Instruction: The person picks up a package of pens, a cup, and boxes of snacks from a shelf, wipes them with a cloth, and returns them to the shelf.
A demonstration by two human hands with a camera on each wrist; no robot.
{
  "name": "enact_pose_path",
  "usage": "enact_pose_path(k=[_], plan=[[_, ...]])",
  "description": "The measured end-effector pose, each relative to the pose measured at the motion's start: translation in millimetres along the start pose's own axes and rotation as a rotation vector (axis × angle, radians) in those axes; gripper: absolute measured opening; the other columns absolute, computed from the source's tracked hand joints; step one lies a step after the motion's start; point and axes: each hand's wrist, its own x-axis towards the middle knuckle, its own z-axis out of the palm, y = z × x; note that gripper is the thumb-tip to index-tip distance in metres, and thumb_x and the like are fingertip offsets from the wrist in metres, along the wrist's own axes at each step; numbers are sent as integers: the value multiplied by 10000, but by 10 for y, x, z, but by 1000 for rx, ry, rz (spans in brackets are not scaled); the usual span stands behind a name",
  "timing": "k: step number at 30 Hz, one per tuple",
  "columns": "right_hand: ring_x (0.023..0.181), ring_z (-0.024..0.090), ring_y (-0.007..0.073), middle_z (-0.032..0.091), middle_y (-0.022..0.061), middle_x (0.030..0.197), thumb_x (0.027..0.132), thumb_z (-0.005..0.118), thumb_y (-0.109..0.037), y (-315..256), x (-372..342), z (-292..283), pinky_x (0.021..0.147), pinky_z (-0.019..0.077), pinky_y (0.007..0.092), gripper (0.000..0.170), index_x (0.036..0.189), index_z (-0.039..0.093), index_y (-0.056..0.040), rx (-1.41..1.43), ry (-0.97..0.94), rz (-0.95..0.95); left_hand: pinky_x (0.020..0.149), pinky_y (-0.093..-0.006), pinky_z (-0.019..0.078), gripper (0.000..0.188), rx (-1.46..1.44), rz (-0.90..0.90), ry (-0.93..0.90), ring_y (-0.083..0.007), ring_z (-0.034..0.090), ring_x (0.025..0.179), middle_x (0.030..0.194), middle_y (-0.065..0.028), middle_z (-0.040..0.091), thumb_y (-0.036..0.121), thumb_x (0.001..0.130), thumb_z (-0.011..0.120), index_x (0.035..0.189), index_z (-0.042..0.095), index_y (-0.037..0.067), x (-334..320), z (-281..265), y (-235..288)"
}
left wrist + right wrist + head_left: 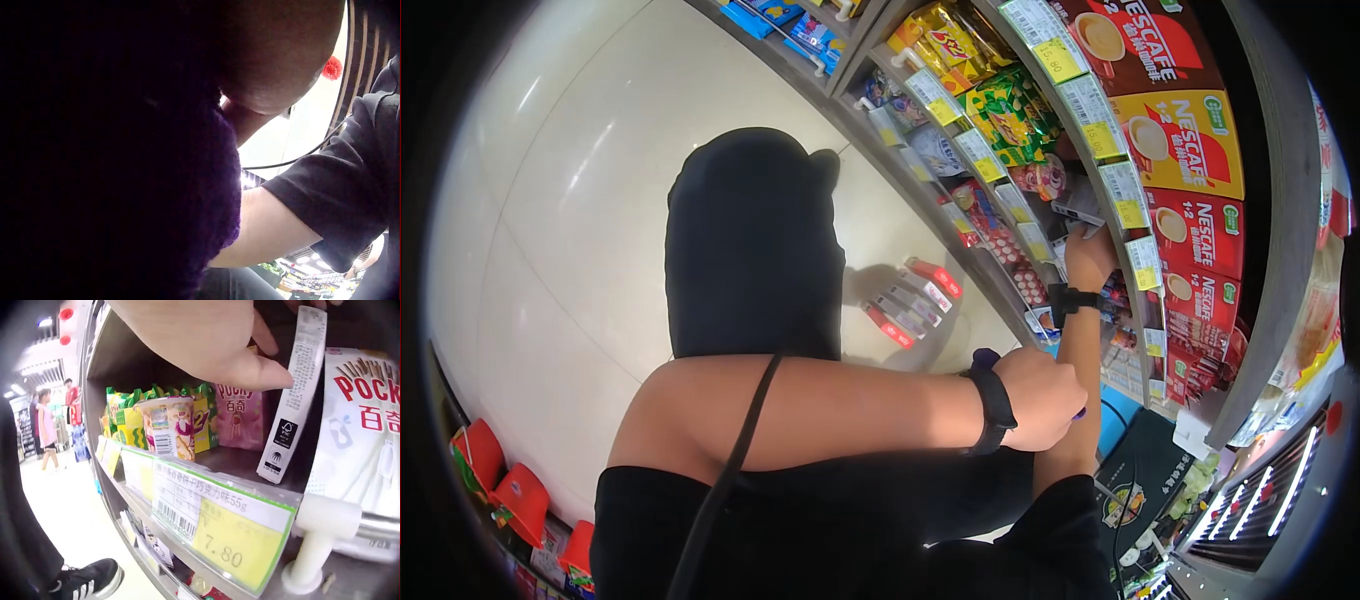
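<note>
Two hands (1045, 400), one side-on white box (284, 434), one pink Pocky box (240, 419), one snack cup (167, 425), two wrist straps (994, 405)

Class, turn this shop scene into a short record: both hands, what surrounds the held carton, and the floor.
Right hand: grips a slim white cardboard carton, tilted
Left hand: curled near the bare right forearm; contact unclear
Left of carton, right wrist view: pink Pocky box
Right of carton, same view: white Pocky box
Below: white-and-yellow price tag reading 7.80
Pale tiled floor: red, white and grey packs
</note>
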Motion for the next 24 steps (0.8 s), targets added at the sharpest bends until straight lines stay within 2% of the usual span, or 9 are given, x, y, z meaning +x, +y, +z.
enact_pose_path(k=[1, 3, 6, 9, 12, 14, 17, 20, 24], plan=[[944, 630, 474, 646, 298, 1046, 878, 603, -280, 23, -15, 38, 841, 507, 527, 406, 1149, 603, 22, 28, 50, -25, 649, -475, 535, 233, 1, 6, -7, -360, 685, 684, 722, -178, 670, 232, 895, 592, 775, 669, 48, -2, 14, 1], [773, 652, 466, 677, 265, 873, 895, 588, -270, 73, -34, 129, 725, 532, 538, 295, 969, 669, 4, 90, 301, -126, 648, -474, 535, 228, -5, 3, 0, -362, 684, 683, 717, -179, 669, 228, 892, 596, 777, 670, 46, -8, 42, -10], [822, 657, 462, 676, 284, 930, 934, 570, -267, 190, 28, 237, 734, 527, 536, 318, 998, 674, 27, 120, 313, -276, 649, -473, 535, 222, -10, 8, 25, -364, 682, 684, 714, -182, 668, 226, 888, 601, 779, 670, 45, -6, 67, -22], [919, 644, 465, 673, 272, 1023, 952, 571, -253, 292, 104, 319, 786, 515, 530, 303, 1061, 650, 18, 117, 193, -124, 654, -476, 535, 220, 6, 2, 23, -368, 682, 688, 721, -184, 669, 228, 884, 608, 780, 671, 44, -7, 65, -32], [1055, 617, 463, 645, 273, 1169, 967, 583, -313, 399, 198, 506, 884, 501, 511, 378, 1175, 628, 0, 100, 278, -163, 659, -480, 534, 214, 6, 2, 17, -371, 682, 691, 729, -185, 671, 229, 879, 614, 782, 672, 46, -15, 60, -44], [1204, 546, 442, 578, 255, 1314, 977, 570, -370, 590, 388, 758, 986, 450, 496, 473, 1296, 568, -20, 85, 341, -237, 662, -482, 533, 209, 6, 1, 7, -372, 682, 692, 730, -185, 672, 228, 874, 617, 784, 674, 47, -6, 78, -56], [1374, 418, 402, 472, 209, 1476, 989, 542, -432, 631, 578, 884, 1107, 356, 478, 591, 1433, 466, -50, 327, 201, -107, 663, -482, 533, 206, 19, -8, -8, -371, 682, 695, 731, -186, 671, 227, 869, 620, 790, 677, 46, 3, 98, -79], [1441, 344, 372, 408, 180, 1543, 995, 517, -464, 513, 679, 771, 1159, 294, 461, 641, 1492, 403, -76, 410, 50, 29, 661, -479, 534, 206, 16, -11, -5, -371, 682, 699, 739, -188, 673, 227, 867, 619, 794, 681, 44, 6, 101, -84], [1422, 374, 380, 446, 191, 1513, 978, 533, -445, 338, 672, 705, 1154, 303, 454, 622, 1471, 439, -77, 385, 21, 20, 658, -476, 534, 202, -5, -13, -5, -372, 681, 700, 748, -189, 675, 219, 863, 619, 791, 683, 42, 8, 88, -80]])
